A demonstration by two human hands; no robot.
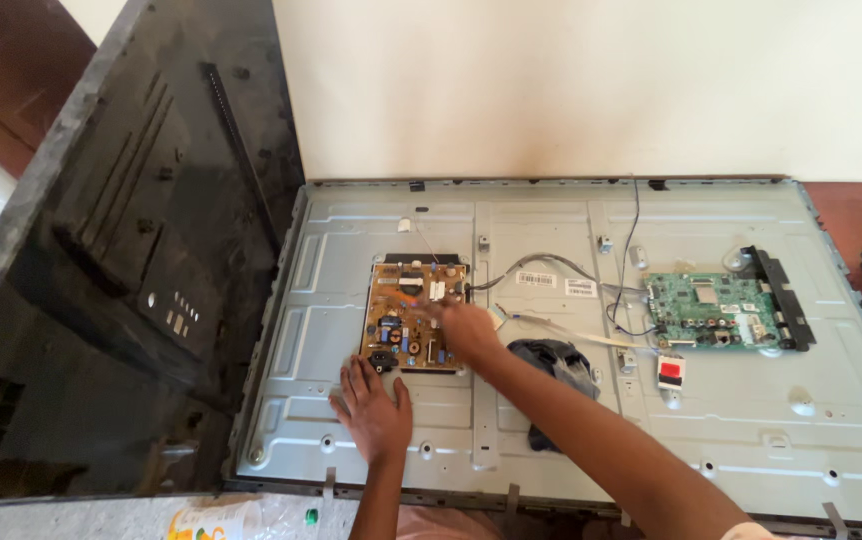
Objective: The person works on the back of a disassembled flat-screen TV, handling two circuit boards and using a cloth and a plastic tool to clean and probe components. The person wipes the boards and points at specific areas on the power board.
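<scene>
Down at the bottom edge of the frame there's a plastic bottle [241, 519] lying on the floor, just in front of the TV's metal back panel [751, 420]. A bit further in, the person's left hand [374, 408] lies flat on that panel, fingers spread open, palm down, just below the brown power board [414, 315]. To the right of it a dark crumpled cloth [558, 365] sits under the right forearm.

The right hand [463, 328] reaches in from the lower right and sits over the right side of the power board. Fingers look curled in, but it's too blurry to say whether they're pinching anything. The board is near the middle of the frame, left of center, long axis running toward the wall, lying flat with parts facing up.

Further right is the green main board [708, 310], long side running left-right, with wires [551, 265] strung between the two. The black back cover [121, 250] leans up at the left.
</scene>
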